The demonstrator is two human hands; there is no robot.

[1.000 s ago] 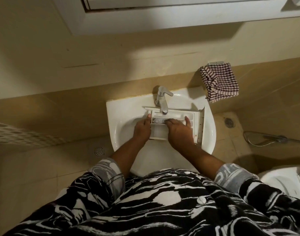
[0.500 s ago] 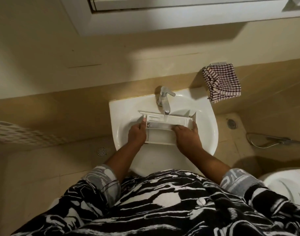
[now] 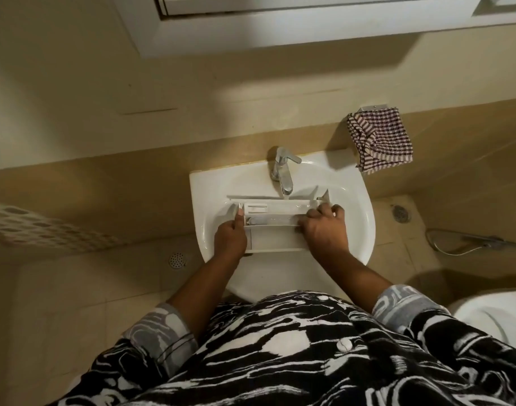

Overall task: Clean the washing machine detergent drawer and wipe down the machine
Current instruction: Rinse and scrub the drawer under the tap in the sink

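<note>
A white plastic detergent drawer [image 3: 275, 234] lies across the bowl of a white washbasin [image 3: 359, 206], its long front panel just under the chrome tap [image 3: 281, 171]. My left hand [image 3: 230, 234] grips the drawer's left end, thumb up along its side. At the drawer's right end, my right hand [image 3: 324, 227] holds it with the fingers curled over the wall into the compartments. The washing machine is not in view.
A red-and-white checked cloth [image 3: 379, 140] hangs on the wall right of the basin. A toilet [image 3: 496, 317] stands at the lower right, with a spray hose [image 3: 467, 244] above it. Floor drains [image 3: 177, 259] flank the basin. A white perforated basket [image 3: 43, 228] is at the left.
The drawer has been turned and lowered in the basin, its front panel now along the far side under the tap. My right hand slid from the middle compartment to the drawer's right end.
</note>
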